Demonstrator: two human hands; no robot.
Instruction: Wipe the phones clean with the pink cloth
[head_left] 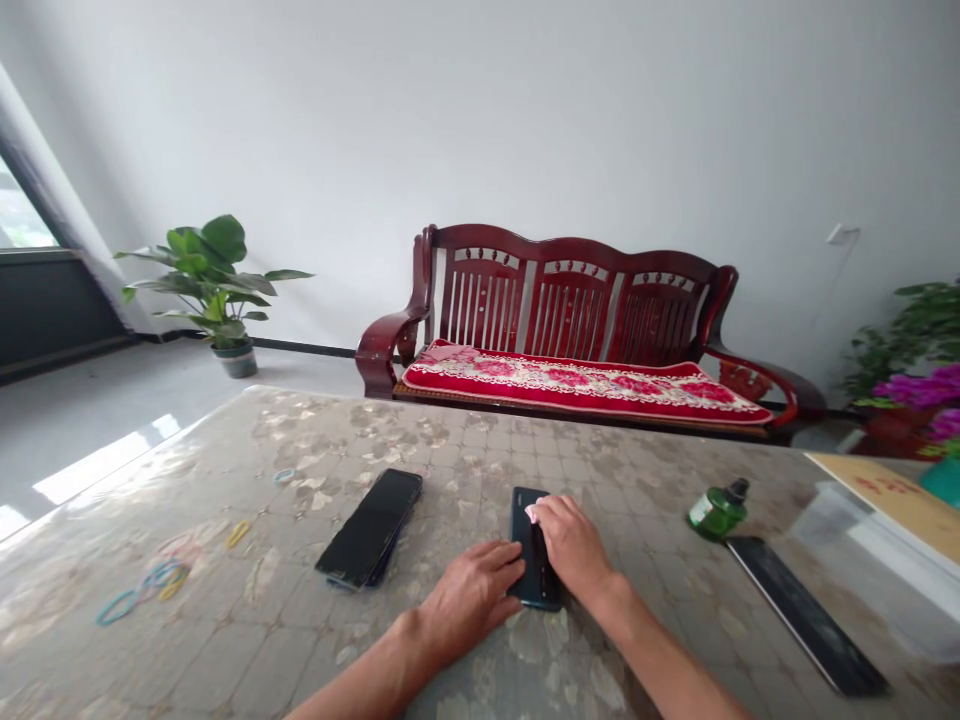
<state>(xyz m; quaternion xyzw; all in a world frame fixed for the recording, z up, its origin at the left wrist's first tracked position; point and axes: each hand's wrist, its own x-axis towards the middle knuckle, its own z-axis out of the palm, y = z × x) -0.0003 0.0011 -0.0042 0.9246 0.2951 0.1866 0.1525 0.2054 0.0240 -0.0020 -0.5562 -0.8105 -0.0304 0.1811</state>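
A dark teal phone lies on the patterned tablecloth in front of me, its back apparently facing up. My left hand rests along its left edge, fingertips and thumb against the phone and holding it against the table. Over its upper right side, my right hand is closed on a small pinkish-white wipe, which touches the phone's surface. Most of the wipe is hidden under the fingers. To the left lies a stack of phones, the top one with its black screen upward.
Several coloured rubber bands lie at the left. On the right stand a green pump bottle, a long black flat object and a clear plastic box with a tan board. A wooden bench stands beyond the table.
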